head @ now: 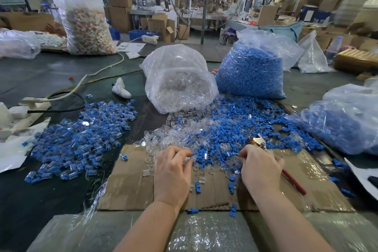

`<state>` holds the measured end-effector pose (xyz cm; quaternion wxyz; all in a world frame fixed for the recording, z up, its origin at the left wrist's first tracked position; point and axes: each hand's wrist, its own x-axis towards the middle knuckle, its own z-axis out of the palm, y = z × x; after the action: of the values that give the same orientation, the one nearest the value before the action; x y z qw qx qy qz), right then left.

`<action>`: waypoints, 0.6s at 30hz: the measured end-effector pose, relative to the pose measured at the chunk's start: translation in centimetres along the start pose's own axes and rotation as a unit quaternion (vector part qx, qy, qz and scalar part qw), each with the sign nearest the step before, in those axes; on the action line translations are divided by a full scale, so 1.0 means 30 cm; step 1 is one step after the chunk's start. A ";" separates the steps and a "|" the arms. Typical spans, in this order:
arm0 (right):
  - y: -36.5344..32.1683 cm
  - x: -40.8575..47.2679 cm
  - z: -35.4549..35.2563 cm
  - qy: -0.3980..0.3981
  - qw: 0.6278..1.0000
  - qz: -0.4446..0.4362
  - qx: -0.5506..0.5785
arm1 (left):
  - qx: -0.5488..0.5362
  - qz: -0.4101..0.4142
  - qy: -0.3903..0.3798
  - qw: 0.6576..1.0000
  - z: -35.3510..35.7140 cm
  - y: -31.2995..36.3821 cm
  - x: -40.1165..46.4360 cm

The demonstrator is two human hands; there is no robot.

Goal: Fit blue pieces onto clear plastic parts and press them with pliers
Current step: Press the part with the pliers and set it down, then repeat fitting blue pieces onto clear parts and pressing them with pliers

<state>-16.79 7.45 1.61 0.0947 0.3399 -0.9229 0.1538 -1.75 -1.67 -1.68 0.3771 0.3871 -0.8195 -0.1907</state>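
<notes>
Nearest the lens, two bare forearms reaching over crinkled plastic film (204, 233) and a flattened cardboard sheet (126, 180) on the dark table (41, 75). Left hand (171, 172) palm down at the edge of the loose clear plastic parts (176, 137), fingers curled with the tips gathered over something small and clear; cannot tell whether one part is truly pinched. Right hand (260, 168) curled around the pliers (266, 149), metal nose poking out past the knuckles toward the heap, red handle trailing behind the wrist; fingertips also down among the pieces, whether holding one hidden. Loose blue pieces (231, 127) mixed straight into the clear ones between and beyond both hands. Already fitted assemblies (77, 139) heaped well apart to the left. Behind, a bag of clear parts (178, 82) spilling forward, beside a full bag of blue pieces (251, 69); another bag of blue (343, 120) at the right. Probably mid-pick, gathering a fresh pair. Risks from here: with the tool occupying the right palm, a fumbled pick and a small piece dropped back into the jumble; a blue piece seated crooked, then cracked or jammed in the clear shell under the squeeze; slippery clear parts skidding off the cardboard; a fingertip nipped if held too near the jaws.
</notes>
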 end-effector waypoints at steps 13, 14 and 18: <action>-0.137 -0.098 -0.022 -0.095 0.940 -0.137 0.298 | -0.019 0.074 -0.012 0.997 -0.015 0.011 -0.013; -0.143 -0.102 -0.019 -0.098 0.937 -0.142 0.304 | -0.026 0.078 -0.013 0.997 -0.019 0.013 -0.013; -0.136 -0.098 -0.018 -0.120 0.921 -0.119 0.351 | -0.061 0.079 -0.034 0.994 -0.030 0.021 -0.014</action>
<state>-11.86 6.45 2.18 -0.1241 0.4745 -0.7670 0.4137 -1.19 -0.98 -0.90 0.3855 0.2912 -0.8467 -0.2229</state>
